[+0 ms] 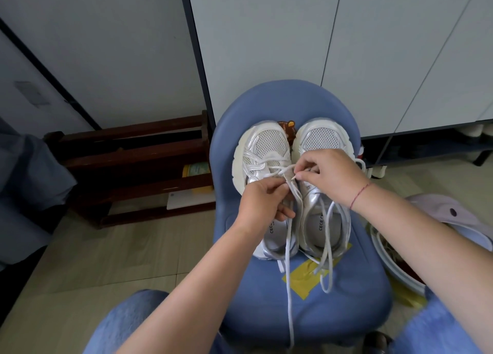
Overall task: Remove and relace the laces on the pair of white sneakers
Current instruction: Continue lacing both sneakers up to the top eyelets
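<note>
**Item:** pair of white sneakers, the left sneaker [262, 150] and the right sneaker [321, 140]. They stand side by side and touching on the seat of a blue chair [266, 313], toes far and heels near.

**Laces:** the left shoe's lace [288, 273] crosses the far eyelets, and one long end trails off the near edge of the seat. The right shoe's lace [329, 247] hangs slack over its heel onto yellow tape [304, 276].

**Hands:** both work at the left shoe's throat. The left hand [262, 201] has its fingers curled around the lace beside the tongue. The right hand [330, 174] pinches the lace tip [293, 178] between thumb and forefinger, with the other fingers loosely bent.

**Step, as judged:** working the tip through a middle eyelet. Whether it goes in or out cannot be told.

**Handling notes:**
- Pinch close to the tip so it stays stiff.
- Steady the eyelet flap with the left hand.
- Draw the slack through evenly.
- Keep the lace flat and untwisted.
- Keep the trailing end away from the neighbouring shoe's lace.
</note>
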`<action>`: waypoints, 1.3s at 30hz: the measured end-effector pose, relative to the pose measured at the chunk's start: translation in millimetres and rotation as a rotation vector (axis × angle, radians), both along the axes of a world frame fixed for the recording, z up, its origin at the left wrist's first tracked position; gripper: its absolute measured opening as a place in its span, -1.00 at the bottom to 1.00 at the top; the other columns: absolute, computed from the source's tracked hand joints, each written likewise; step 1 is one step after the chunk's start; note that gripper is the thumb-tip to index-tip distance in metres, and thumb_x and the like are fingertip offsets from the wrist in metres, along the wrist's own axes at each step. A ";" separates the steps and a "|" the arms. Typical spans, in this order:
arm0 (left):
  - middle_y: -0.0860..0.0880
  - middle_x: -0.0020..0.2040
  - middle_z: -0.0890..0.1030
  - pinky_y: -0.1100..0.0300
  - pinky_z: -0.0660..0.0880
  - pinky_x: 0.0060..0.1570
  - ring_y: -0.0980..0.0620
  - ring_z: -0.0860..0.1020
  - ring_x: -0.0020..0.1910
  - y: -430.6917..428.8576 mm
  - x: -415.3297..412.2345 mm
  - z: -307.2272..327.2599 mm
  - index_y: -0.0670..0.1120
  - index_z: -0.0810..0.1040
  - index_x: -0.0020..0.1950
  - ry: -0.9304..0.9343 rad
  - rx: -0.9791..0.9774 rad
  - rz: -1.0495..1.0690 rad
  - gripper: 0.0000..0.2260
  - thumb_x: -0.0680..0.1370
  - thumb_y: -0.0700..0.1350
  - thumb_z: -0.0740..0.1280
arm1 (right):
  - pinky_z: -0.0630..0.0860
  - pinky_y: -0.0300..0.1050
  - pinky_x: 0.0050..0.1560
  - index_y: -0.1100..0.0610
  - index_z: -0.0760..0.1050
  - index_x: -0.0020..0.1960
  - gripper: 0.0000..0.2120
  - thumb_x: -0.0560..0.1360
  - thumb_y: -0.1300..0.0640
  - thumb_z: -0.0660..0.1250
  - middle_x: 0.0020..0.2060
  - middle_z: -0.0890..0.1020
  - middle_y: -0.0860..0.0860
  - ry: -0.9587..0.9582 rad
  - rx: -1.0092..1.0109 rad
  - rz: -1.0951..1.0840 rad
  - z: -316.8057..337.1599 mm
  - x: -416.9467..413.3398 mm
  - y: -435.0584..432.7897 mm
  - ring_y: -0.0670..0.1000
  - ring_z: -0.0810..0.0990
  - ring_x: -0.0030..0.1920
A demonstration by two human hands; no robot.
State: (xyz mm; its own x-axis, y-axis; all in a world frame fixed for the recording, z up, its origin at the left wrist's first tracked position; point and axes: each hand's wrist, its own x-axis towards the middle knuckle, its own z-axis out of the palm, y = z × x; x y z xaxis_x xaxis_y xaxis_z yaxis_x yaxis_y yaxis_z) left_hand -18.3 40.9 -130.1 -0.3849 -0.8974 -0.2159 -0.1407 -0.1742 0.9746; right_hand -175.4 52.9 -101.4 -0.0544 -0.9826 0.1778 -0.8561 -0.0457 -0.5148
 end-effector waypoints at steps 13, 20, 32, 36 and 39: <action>-0.10 -0.36 0.63 0.31 0.48 -0.47 0.06 0.59 -0.47 2.1 -2.1 -2.4 -0.22 0.61 -0.03 0.025 0.046 0.061 -0.86 0.64 -0.24 0.26 | 0.44 -0.28 -0.05 -0.01 0.53 0.01 -0.65 0.29 0.00 0.55 -0.02 0.46 -0.15 -0.053 0.043 0.095 -8.8 3.6 16.3 -0.13 0.51 -0.14; -0.06 -0.37 0.61 0.34 0.49 -0.43 0.12 0.58 -0.47 1.0 18.2 7.4 -0.19 0.57 -0.19 -0.084 -0.037 -0.126 -0.79 0.63 -0.27 0.28 | 0.41 -0.51 -0.11 0.08 0.56 -0.02 -0.74 0.33 0.17 0.54 -0.05 0.49 -0.10 -0.190 0.027 0.043 -10.0 -5.4 17.3 -0.21 0.58 -0.09; -0.07 -0.28 0.63 0.40 0.44 -0.45 0.13 0.58 -0.46 53.9 50.0 -17.8 -0.14 0.60 -0.20 -0.604 0.086 -0.828 -0.84 0.58 -0.22 0.35 | 0.46 -0.49 -0.11 0.09 0.58 -0.06 -0.80 0.36 0.23 0.51 -0.10 0.61 -0.08 -0.273 0.049 0.071 -10.7 -2.2 17.7 -0.20 0.60 -0.15; -0.07 -0.35 0.62 0.33 0.44 -0.47 0.08 0.53 -0.53 48.0 47.5 -8.8 -0.28 0.61 -0.01 -0.505 0.006 -0.507 -0.78 0.59 -0.10 0.37 | 0.45 -0.50 -0.11 0.09 0.58 -0.06 -0.81 0.36 0.23 0.51 -0.10 0.60 -0.08 -0.273 0.039 0.074 -11.6 -1.5 19.1 -0.20 0.59 -0.15; -0.07 -0.43 0.57 0.33 0.37 -0.54 0.05 0.45 -0.60 46.5 37.7 -4.7 -0.23 0.58 0.03 -0.344 -0.071 -0.235 -0.82 0.61 -0.11 0.34 | 0.45 -0.50 -0.11 0.09 0.58 -0.06 -0.81 0.37 0.23 0.51 -0.10 0.59 -0.08 -0.276 0.034 0.073 -12.1 -1.0 19.6 -0.19 0.59 -0.15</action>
State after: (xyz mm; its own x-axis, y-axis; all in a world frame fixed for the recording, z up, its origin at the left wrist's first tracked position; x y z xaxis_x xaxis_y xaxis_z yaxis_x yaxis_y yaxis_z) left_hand 19.4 87.4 -134.8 -0.4966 -0.8113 -0.3084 -0.4882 -0.0327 0.8721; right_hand -176.4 72.5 -113.6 -0.0255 -0.9907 0.1334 -0.6788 -0.0808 -0.7298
